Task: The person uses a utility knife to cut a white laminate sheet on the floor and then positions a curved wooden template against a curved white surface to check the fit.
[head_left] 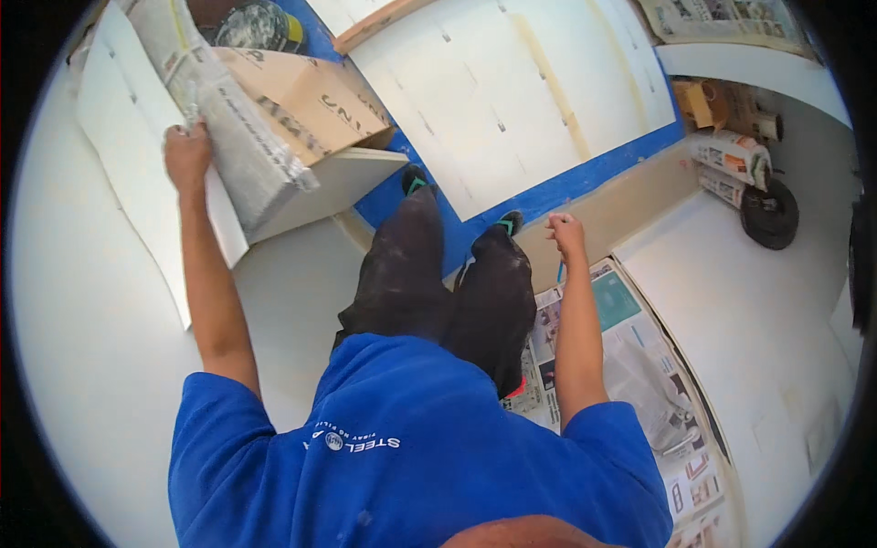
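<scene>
My left hand (pixel 187 153) reaches up and to the left and grips the edge of a folded newspaper (pixel 233 137), which lies over a white board (pixel 128 137) leaning at the upper left. My right hand (pixel 566 234) is raised in front of me with the fingers pinched together. A thin blue strip (pixel 560 271) hangs just below it. I look down on my blue shirt (pixel 411 457), dark trousers (pixel 448 283) and dark shoes with green trim (pixel 416 181).
Brown cardboard (pixel 311 96) rests on a white box beside the newspaper, with a paint can (pixel 260 26) behind it. A white panel (pixel 512 91) edged with blue tape (pixel 566 187) lies ahead. Newspapers (pixel 639 365) cover the floor at right. Rolled papers (pixel 735 155) and a dark round object (pixel 769 215) sit far right.
</scene>
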Demonstrator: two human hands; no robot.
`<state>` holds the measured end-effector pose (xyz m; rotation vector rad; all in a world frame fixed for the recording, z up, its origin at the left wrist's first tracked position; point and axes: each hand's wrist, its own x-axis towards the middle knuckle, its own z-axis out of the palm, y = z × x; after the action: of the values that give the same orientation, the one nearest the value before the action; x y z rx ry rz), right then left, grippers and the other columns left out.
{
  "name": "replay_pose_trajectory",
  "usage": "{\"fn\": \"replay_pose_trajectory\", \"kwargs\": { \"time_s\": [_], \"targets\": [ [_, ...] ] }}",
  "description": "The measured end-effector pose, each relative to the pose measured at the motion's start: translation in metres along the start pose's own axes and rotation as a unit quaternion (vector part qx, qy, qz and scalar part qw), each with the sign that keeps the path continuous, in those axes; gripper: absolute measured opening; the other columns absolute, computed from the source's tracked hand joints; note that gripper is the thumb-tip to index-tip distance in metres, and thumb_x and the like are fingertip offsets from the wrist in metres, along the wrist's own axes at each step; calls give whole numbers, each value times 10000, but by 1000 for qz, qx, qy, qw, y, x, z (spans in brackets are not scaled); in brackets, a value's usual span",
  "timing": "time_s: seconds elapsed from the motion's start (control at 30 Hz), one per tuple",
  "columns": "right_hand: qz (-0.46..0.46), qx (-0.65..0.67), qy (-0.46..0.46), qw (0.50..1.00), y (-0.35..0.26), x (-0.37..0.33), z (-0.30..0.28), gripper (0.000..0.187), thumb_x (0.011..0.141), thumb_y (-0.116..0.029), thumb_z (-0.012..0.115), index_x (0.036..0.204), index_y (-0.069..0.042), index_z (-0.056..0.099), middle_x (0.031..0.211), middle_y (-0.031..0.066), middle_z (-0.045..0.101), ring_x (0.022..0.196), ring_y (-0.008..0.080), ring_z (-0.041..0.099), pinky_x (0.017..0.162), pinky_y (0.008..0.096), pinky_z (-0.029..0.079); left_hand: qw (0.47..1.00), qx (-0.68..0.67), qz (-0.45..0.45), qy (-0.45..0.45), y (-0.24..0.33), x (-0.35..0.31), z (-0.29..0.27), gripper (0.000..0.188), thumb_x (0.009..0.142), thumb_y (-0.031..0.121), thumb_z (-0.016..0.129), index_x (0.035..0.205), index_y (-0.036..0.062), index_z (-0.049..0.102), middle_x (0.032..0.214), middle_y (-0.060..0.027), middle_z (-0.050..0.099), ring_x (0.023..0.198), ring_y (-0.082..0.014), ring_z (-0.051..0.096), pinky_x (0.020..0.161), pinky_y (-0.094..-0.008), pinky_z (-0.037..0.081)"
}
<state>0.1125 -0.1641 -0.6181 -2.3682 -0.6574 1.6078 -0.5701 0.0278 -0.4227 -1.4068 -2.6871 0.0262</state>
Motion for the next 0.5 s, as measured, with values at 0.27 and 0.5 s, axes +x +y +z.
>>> {"fn": "replay_pose_trajectory", "kwargs": {
  "time_s": [0.27, 0.5],
  "targets": [
    [199, 223, -39, 953, 228, 217, 84, 315, 916, -259, 652, 1136, -41, 597, 1039, 66, 647, 777, 158, 643, 431, 247, 344, 903, -346, 218, -132, 166, -234, -24, 295, 933, 225, 639, 1031, -52, 616, 973, -136, 660, 890, -206, 626, 838, -335, 496],
    [248, 351, -76, 900, 313, 323, 222, 478, 860, -193, 731, 1222, 43, 525, 1229, 165, 561, 921, 297, 680, 366, 230, 321, 757, -265, 102, -588, 186, -426, 184, 214, 882, 91, 675, 1075, 8, 639, 954, -89, 682, 843, -188, 653, 775, -306, 516]
  ]
}}
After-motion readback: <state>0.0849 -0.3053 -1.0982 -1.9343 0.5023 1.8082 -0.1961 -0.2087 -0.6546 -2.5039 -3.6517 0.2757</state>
